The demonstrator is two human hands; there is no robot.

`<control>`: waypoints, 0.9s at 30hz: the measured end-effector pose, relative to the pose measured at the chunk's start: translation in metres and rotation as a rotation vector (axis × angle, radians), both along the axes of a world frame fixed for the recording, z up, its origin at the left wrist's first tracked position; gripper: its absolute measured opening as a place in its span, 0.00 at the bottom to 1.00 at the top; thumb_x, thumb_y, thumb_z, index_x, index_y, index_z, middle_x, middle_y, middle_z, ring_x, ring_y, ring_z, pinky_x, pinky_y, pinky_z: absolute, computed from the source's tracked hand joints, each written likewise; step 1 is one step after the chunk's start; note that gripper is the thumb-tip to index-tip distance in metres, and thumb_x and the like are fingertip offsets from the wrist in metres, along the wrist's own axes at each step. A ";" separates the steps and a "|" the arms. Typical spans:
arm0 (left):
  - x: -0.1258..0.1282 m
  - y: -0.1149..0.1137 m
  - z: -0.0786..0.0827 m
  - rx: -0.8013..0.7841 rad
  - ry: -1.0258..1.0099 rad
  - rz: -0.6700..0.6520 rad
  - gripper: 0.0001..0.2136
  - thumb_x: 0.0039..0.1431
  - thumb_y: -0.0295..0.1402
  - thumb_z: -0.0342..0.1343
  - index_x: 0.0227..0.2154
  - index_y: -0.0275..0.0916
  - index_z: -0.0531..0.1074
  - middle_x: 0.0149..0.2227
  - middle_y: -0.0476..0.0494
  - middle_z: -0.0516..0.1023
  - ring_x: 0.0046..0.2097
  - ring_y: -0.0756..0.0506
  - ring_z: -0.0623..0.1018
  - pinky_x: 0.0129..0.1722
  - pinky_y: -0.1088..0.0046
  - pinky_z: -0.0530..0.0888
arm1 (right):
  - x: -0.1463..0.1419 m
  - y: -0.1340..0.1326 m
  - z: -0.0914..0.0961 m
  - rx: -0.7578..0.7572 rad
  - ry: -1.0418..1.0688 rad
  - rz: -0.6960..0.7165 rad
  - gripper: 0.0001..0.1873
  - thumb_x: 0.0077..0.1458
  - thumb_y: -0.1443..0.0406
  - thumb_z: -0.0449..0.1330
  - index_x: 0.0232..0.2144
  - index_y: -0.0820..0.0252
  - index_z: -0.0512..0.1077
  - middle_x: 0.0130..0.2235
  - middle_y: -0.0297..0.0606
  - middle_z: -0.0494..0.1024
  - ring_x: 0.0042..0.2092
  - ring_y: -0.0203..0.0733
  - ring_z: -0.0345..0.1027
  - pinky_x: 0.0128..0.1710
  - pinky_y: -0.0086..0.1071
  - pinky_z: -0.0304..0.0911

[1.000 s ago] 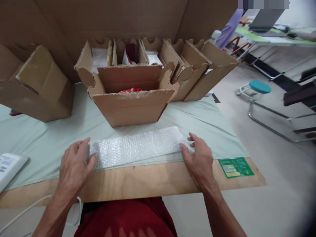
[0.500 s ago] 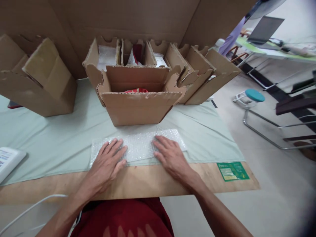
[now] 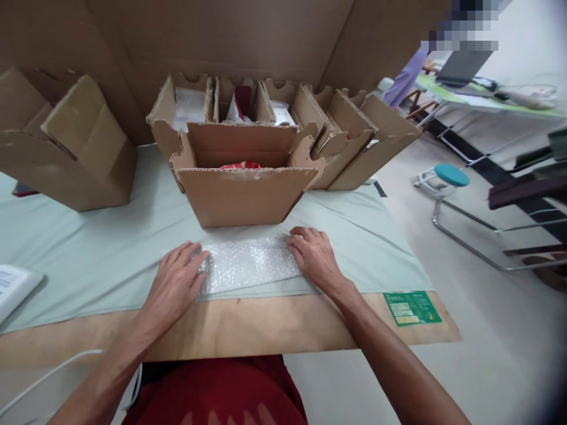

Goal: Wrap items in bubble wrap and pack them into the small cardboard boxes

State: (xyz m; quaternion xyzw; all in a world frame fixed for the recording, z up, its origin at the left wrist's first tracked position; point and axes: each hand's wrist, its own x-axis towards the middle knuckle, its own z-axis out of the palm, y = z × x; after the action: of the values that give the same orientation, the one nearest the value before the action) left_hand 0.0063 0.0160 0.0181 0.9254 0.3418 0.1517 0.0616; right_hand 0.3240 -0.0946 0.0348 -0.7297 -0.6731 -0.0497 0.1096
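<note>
A strip of clear bubble wrap (image 3: 248,264) lies flat on the pale green cloth (image 3: 97,260) near the table's front edge. My left hand (image 3: 175,283) rests flat on its left end with the fingers stretched out. My right hand (image 3: 315,257) lies flat on its right end, fingers spread. Neither hand grips anything. Just behind the wrap stands an open cardboard box (image 3: 243,189) with something red (image 3: 241,166) inside.
More open cardboard boxes (image 3: 345,130) stand in a row behind, and a folded one (image 3: 75,153) sits at the left. A white device (image 3: 13,286) and a white cable (image 3: 57,369) are at the far left. A green label (image 3: 411,307) is on the wooden table edge. A teal stool (image 3: 452,175) stands on the floor at right.
Both hands came in from the strip's ends onto the wrap's middle, then slid apart toward its ends, pressing it flat. The camera view shifted slightly.
</note>
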 end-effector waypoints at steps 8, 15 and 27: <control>0.004 0.009 0.008 0.054 0.046 -0.085 0.24 0.62 0.30 0.49 0.61 0.35 0.67 0.67 0.27 0.65 0.71 0.28 0.61 0.63 0.42 0.66 | -0.009 -0.035 0.019 0.447 0.071 0.148 0.09 0.65 0.71 0.57 0.33 0.55 0.71 0.52 0.41 0.82 0.55 0.49 0.74 0.53 0.43 0.59; -0.002 0.020 0.026 0.115 0.065 -0.076 0.09 0.61 0.29 0.47 0.31 0.41 0.72 0.53 0.33 0.81 0.61 0.30 0.75 0.63 0.38 0.64 | -0.006 -0.046 0.033 0.452 0.133 0.157 0.06 0.65 0.70 0.58 0.41 0.54 0.72 0.37 0.35 0.83 0.45 0.45 0.77 0.49 0.42 0.61; -0.086 -0.017 0.059 -0.204 0.179 -0.217 0.20 0.62 0.53 0.57 0.51 0.50 0.75 0.49 0.47 0.83 0.53 0.37 0.81 0.57 0.55 0.74 | 0.007 -0.102 0.058 -0.191 0.587 0.226 0.17 0.65 0.50 0.59 0.46 0.54 0.78 0.44 0.39 0.83 0.46 0.47 0.77 0.47 0.40 0.70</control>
State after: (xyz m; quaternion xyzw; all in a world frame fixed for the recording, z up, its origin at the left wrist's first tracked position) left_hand -0.0800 -0.0008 0.0769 0.9556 0.2574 0.0257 0.1407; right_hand 0.3306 -0.1966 0.0931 -0.6404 -0.6913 0.2387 0.2347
